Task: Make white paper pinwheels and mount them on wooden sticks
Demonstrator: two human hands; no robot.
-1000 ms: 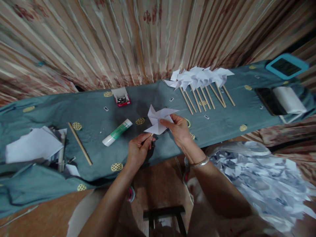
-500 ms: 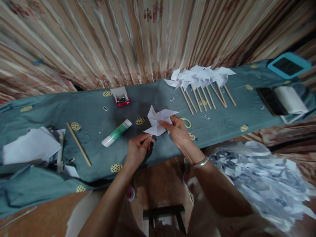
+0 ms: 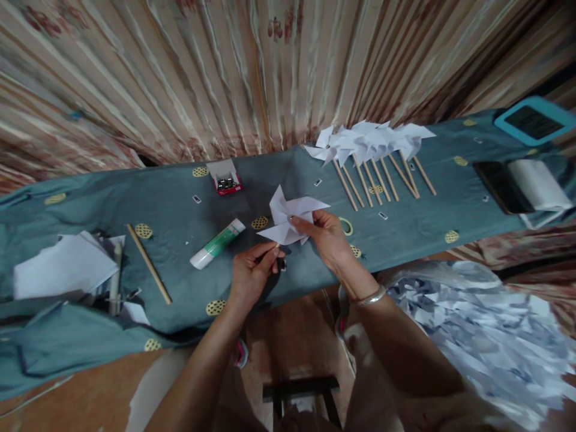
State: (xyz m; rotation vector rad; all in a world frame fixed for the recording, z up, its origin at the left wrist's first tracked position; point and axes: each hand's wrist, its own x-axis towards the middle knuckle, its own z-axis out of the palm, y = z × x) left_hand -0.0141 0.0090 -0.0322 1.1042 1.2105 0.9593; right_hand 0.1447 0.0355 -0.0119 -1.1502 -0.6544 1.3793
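Observation:
A white paper pinwheel (image 3: pixel 284 231) with folded pointed blades is held up over the middle of the table. My right hand (image 3: pixel 326 237) pinches it, the thumb on the front close to a small shiny pin at the centre and the fingers behind the paper. My left hand (image 3: pixel 254 267) is closed just below the lower blade, around a wooden stick of which only a short end shows. Beside the left hand lies a green and white glue stick (image 3: pixel 217 243). Farther back stands an open red and white box (image 3: pixel 228 185) of small metal pins.
Several finished pinwheels (image 3: pixel 366 144) on sticks lie at the back right. A loose wooden stick (image 3: pixel 148 264) and a paper stack (image 3: pixel 65 267) are at left. A tape roll (image 3: pixel 346 226), phone (image 3: pixel 499 186) and blue-framed device (image 3: pixel 535 120) lie rightward. Below hangs a bag of paper scraps (image 3: pixel 486 336).
The view has shifted slightly, so the table's things sit a little farther right. My right thumb has moved a little, and the pin at the pinwheel's centre now shows. Both hands keep their hold.

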